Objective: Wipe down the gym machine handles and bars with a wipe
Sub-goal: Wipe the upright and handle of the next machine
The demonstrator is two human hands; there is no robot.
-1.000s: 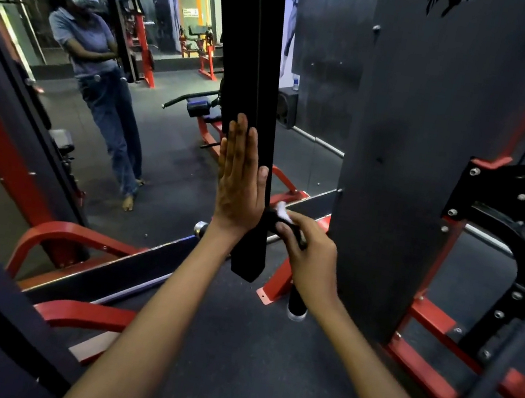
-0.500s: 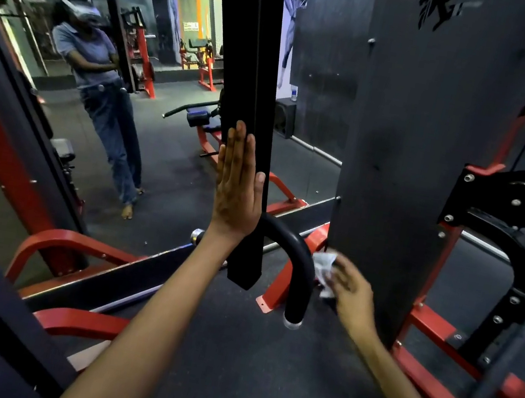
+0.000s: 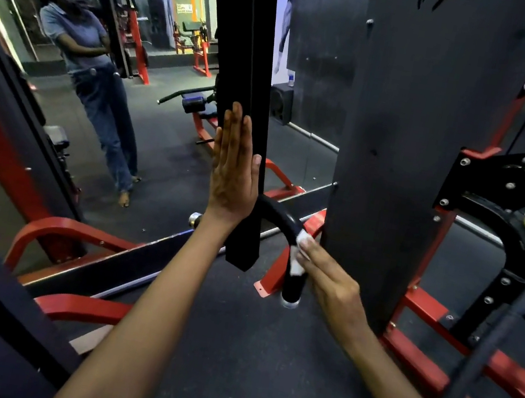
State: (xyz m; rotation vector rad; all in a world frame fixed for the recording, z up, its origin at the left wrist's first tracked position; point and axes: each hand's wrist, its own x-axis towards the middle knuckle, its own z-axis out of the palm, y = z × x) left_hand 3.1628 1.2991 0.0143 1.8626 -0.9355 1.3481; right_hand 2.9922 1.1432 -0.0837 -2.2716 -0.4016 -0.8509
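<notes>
— So where do your hands stand right now?

— Your right hand [image 3: 327,279] has its fingers laid flat along the white wipe [image 3: 298,257], pressing it onto the outer side of the curved black handle [image 3: 288,224], just below the bend. Your left hand [image 3: 232,173] is open and flat, palm against the black upright post [image 3: 243,56], holding nothing.

— How much of the job would you call done?

— I judge it is partway through this one handle. The wipe sits on the lower, straight run; the stretch down to the capped end [image 3: 289,302] looks yet to be covered, and I cannot tell whether the upper curve is clean. The other bars, such as the red frame rails [image 3: 432,376] and the black bracket [image 3: 508,219] on your right, show no sign either way.

— What room do you have to move?

— Little on the right: the tall black panel [image 3: 403,135] stands just beside your knuckles, so a wrap around the far side looks tight. Below the handle's end there is open floor [image 3: 243,369], which gives a free downward stroke. To the left the post's lower edge hangs close to the handle. The mirror [image 3: 127,124] lies well beyond.
</notes>
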